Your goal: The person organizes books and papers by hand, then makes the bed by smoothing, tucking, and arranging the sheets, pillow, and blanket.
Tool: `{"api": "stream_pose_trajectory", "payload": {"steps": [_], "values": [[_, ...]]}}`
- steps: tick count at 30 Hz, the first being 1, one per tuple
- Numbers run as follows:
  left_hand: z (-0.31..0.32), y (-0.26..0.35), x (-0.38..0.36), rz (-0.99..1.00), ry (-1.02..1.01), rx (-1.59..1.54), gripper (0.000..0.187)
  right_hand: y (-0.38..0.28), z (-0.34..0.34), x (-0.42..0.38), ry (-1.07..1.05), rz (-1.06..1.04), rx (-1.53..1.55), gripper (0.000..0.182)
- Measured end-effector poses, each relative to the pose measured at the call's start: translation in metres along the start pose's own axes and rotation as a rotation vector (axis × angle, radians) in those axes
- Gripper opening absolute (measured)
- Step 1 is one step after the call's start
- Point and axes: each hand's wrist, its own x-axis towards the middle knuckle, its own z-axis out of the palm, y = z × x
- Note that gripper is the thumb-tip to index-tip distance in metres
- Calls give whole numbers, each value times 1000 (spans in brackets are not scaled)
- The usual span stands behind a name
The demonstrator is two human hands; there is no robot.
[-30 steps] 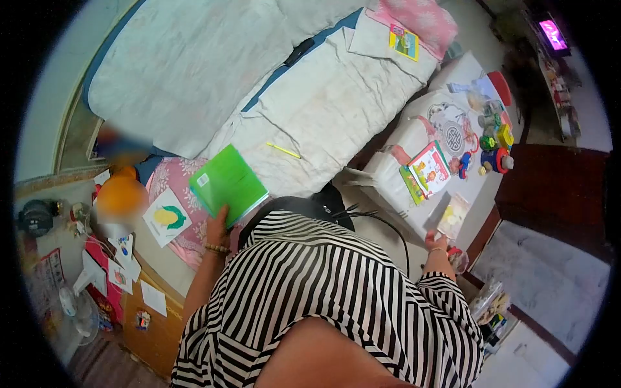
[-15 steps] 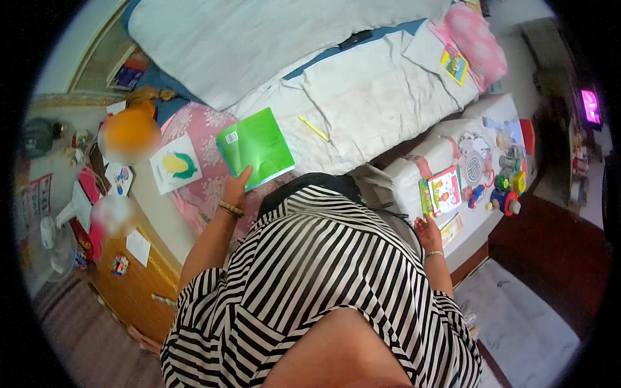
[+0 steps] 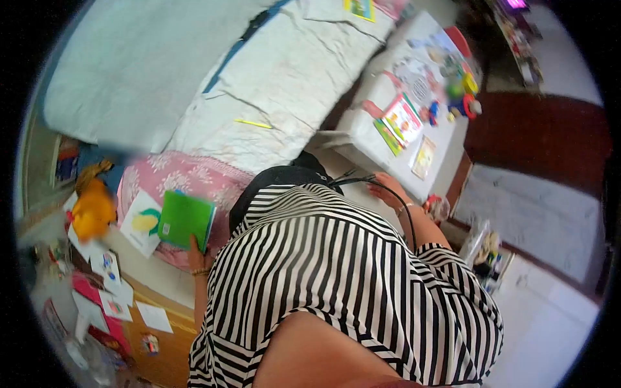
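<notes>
My left hand [image 3: 196, 253] grips the lower right edge of a green book [image 3: 185, 218], thumb on its cover, over a pink patterned cloth [image 3: 169, 169]. Beside the book lies a white sheet with a yellow and green drawing [image 3: 143, 222]. My right hand [image 3: 389, 189] hangs near the front edge of the white-covered table [image 3: 370, 145], beside a dark cable [image 3: 402, 210]; its fingers are spread a little and nothing shows in them.
A yellow pen [image 3: 253, 123] lies on the white bedding [image 3: 284, 71]. Picture books [image 3: 402, 121], a card [image 3: 424, 157] and toys [image 3: 464, 107] rest on the table. At lower left are papers [image 3: 154, 317] on a wooden surface [image 3: 174, 355] and an orange object [image 3: 92, 210].
The view has turned and shifted. My left hand has carried the green book off the white bedding, nearer to the drawing. My right hand has moved away from the picture books, beside the cable.
</notes>
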Motion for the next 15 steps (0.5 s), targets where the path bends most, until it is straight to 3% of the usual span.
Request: {"api": "stream_pose_trajectory", "payload": {"steps": [2,4,9,12,15], "values": [[3,-14,6,263,-18,374,54,15,5,-21,58,-17,44,20],[-7,-28,17,277,45,545,53,28,6,-41,41,21,52,21],[-32,-49,39,-169,139,330,51,85,-25,-51,166,206,-32,30],[-38,-50,46,-293,133,259,50,100,-42,-51,240,292,-37,30],[-41,-50,51,-381,126,210,50,97,-58,-38,217,247,-61,30]]}}
